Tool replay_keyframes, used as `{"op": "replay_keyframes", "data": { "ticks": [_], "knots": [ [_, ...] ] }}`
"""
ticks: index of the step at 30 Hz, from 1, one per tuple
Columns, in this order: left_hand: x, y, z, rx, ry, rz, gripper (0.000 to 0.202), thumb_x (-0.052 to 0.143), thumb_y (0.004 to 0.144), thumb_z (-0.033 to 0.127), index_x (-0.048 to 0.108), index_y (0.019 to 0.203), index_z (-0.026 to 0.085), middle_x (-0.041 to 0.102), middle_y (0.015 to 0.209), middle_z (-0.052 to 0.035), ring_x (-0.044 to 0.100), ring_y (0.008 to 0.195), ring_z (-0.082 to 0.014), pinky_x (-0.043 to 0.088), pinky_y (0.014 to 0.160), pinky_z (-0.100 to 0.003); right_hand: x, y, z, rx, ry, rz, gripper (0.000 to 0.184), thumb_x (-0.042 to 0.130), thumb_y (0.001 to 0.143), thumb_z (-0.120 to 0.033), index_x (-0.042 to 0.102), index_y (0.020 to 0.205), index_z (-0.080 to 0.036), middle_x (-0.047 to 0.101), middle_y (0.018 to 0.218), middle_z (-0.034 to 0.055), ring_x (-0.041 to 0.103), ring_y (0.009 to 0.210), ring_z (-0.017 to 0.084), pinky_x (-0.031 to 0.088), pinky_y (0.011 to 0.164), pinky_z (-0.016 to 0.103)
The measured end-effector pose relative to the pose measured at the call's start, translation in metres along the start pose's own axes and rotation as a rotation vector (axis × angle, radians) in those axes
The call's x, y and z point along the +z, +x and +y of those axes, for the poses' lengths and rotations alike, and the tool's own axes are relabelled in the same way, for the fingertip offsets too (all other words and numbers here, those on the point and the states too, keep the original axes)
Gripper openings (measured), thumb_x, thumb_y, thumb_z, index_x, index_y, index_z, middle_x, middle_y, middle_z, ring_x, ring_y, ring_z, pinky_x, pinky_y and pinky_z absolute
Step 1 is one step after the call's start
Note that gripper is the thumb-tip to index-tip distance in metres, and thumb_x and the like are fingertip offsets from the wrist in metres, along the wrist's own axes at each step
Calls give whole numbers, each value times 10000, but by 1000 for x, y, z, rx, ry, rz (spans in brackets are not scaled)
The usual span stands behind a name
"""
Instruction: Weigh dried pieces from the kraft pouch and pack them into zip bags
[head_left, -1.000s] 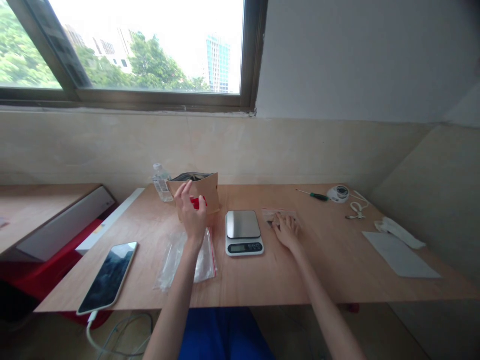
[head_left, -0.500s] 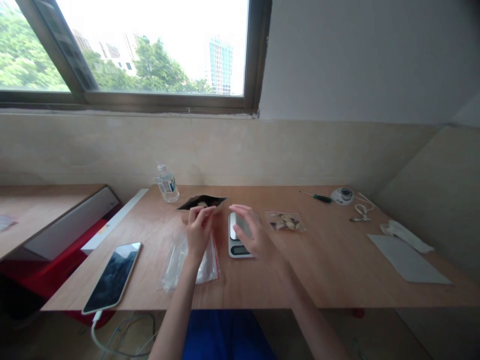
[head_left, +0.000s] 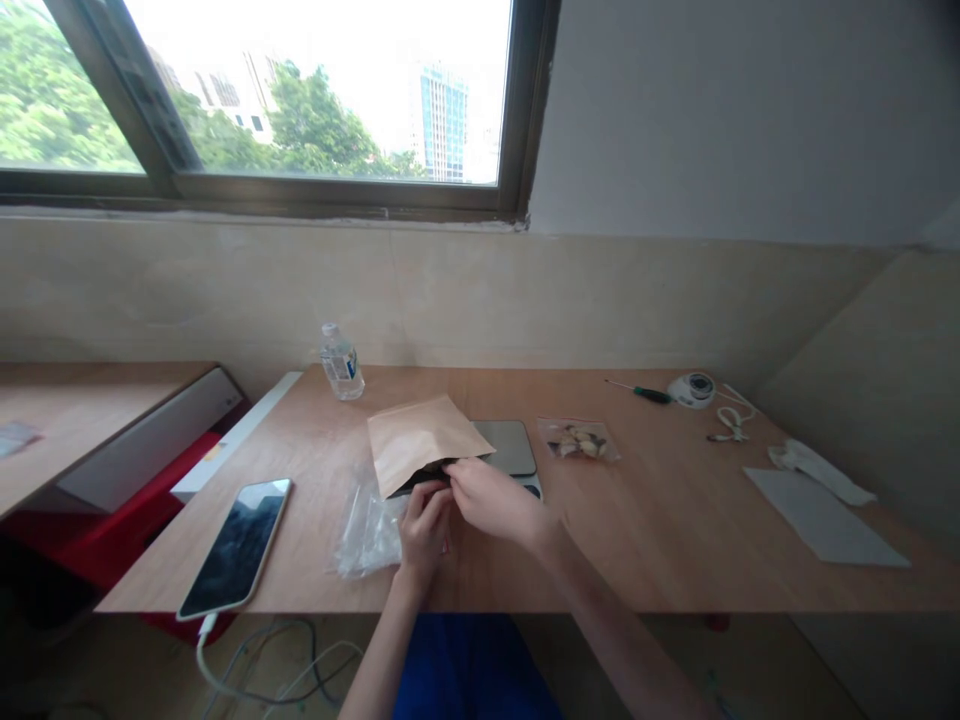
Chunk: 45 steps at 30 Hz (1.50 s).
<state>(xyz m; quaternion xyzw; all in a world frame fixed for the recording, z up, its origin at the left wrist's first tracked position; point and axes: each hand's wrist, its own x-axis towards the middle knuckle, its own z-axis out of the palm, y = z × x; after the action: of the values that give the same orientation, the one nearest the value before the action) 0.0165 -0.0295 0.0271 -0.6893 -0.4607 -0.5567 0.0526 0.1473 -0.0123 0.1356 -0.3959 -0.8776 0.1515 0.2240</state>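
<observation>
A brown kraft paper bag (head_left: pixel 424 435) lies tilted with its dark mouth facing me. My left hand (head_left: pixel 425 525) has its fingers closed at the lower lip of that mouth. My right hand (head_left: pixel 499 500) pinches at the right part of the opening, its fingertips partly hidden there; the bag's contents do not show. Partly behind the bag and right wrist sits a kitchen scale (head_left: pixel 514 447) with a metal plate. Clear plastic zip bags (head_left: pixel 367 535) lie under the paper bag and beside my left hand.
A small clear bag of dried slices (head_left: pixel 579 440) lies right of the scale. Elsewhere are a water bottle (head_left: pixel 343 365), a charging phone (head_left: pixel 236 548), a screwdriver (head_left: pixel 651 395), a dome camera (head_left: pixel 691 390) with its cable, a white sheet (head_left: pixel 821 515) and a crumpled white wrapper (head_left: pixel 825 472).
The paper bag has swung toward me, its mouth now at my hands and its body over part of the scale. Both hands have closed in on its opening.
</observation>
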Motion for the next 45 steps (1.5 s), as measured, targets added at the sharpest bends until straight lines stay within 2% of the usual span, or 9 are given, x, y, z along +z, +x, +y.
{"op": "replay_keyframes", "data": {
  "ticks": [5, 9, 13, 17, 21, 25, 33, 39, 45],
  "knots": [
    [2, 0, 13, 141, 3, 92, 209, 488, 822, 95, 574, 648, 174, 531, 706, -5, 505, 557, -83, 401, 470, -172, -3, 11, -25, 31, -381, -190, 241, 434, 834, -78, 654, 921, -30, 618, 1003, 221, 589, 905, 269, 454, 818, 386],
    [-8, 7, 18, 205, 135, 251, 120, 570, 774, 97, 613, 735, 203, 533, 828, -20, 542, 731, -127, 453, 644, -240, -11, 18, -29, 96, -347, -196, 301, 344, 882, -85, 599, 1020, -6, 550, 1126, 232, 544, 1032, 280, 440, 864, 402],
    [-24, 31, 23, -156, 289, 366, 130, 614, 772, 231, 609, 894, 185, 540, 996, -84, 514, 995, -230, 399, 880, -399, -12, 20, -24, 234, -221, -120, 305, 350, 895, -112, 513, 1142, -41, 566, 1121, 202, 555, 1043, 240, 439, 872, 367],
    [-35, 60, 23, -254, 208, 54, 351, 577, 803, 304, 545, 1134, 190, 549, 1219, -118, 493, 1150, -266, 341, 977, -439, -11, 21, -26, 260, -172, -59, 336, 352, 901, -131, 466, 1211, -71, 564, 1152, 182, 547, 1078, 232, 438, 883, 352],
    [-39, 72, 18, -328, 112, -86, 229, 511, 849, 292, 639, 1026, 221, 704, 991, -37, 657, 901, -187, 477, 779, -273, -8, 26, -29, 276, -212, -78, 312, 352, 893, -116, 528, 1146, -67, 588, 1137, 184, 553, 1077, 250, 435, 887, 354],
    [-40, 74, 17, -386, 154, -67, 235, 541, 832, 340, 684, 997, 255, 737, 888, 1, 690, 756, -168, 484, 647, -221, 2, 36, -26, 323, -217, -114, 331, 351, 895, -118, 532, 1167, -64, 612, 1120, 196, 589, 1038, 252, 452, 843, 346],
    [-41, 76, 17, -500, 79, -15, 242, 568, 810, 358, 701, 985, 256, 742, 864, -2, 697, 779, -179, 502, 664, -230, 6, 46, -11, 417, 32, -62, 252, 512, 836, -280, 637, 1000, -135, 690, 984, 150, 648, 910, 283, 453, 749, 330],
    [-43, 83, 22, -506, 30, -78, 221, 575, 805, 340, 701, 973, 272, 743, 818, 14, 700, 774, -178, 504, 647, -222, 16, 33, 2, 367, 311, 176, 85, 571, 779, -186, 604, 855, -168, 667, 866, 63, 621, 838, 192, 444, 721, 265],
    [-48, 88, 19, -509, -7, -88, 217, 574, 804, 348, 700, 965, 274, 742, 846, 20, 698, 812, -183, 513, 665, -217, 12, 13, -14, 254, 302, 444, 106, 518, 772, -108, 560, 769, -206, 548, 842, 9, 564, 772, 146, 441, 742, 265]
  ]
}}
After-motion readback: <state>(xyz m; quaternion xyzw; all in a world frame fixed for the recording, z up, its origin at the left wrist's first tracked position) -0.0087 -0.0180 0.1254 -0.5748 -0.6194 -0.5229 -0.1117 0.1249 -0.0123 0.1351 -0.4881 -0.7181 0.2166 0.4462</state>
